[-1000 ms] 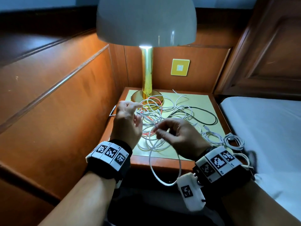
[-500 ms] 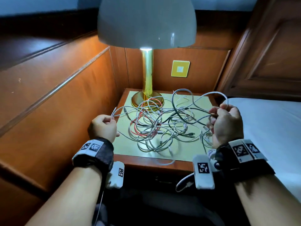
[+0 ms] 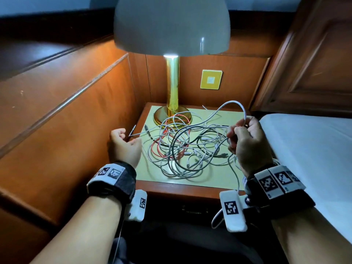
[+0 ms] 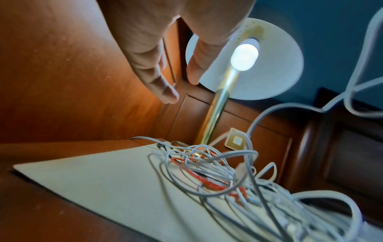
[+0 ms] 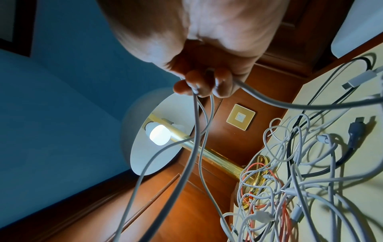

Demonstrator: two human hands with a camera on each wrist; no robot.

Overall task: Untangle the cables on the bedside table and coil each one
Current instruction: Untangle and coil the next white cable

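The left hand [image 3: 123, 144] hovers at the left edge of the bedside table [image 3: 209, 180], its fingers loose and apart with nothing between them; the left wrist view shows that plainly. Just right of its fingertips a thin white lead with a metal plug [image 3: 132, 130] sticks out from the pile, untouched.

The tangle of cables [image 3: 186, 149] lies across the middle of the table: mostly white strands, one red cable [image 3: 162, 149] and one black cable [image 3: 176, 147], all looped through one another. Its far loops lie against the brass base of the lamp [image 3: 172, 116].

At the right, the right hand [image 3: 245, 141] is raised and curled round several white strands [image 5: 196, 114], which run taut down into the heap, with one loop arching up above the fist.

The risk, as I judge it, lies in pulling with nothing pinning the heap. A harder tug could tighten the crossings into knots, or drag the whole bundle rightward off the near edge. Strands caught at the lamp base might jolt the lamp. Holding several strands at once also makes it hard to free one cable.
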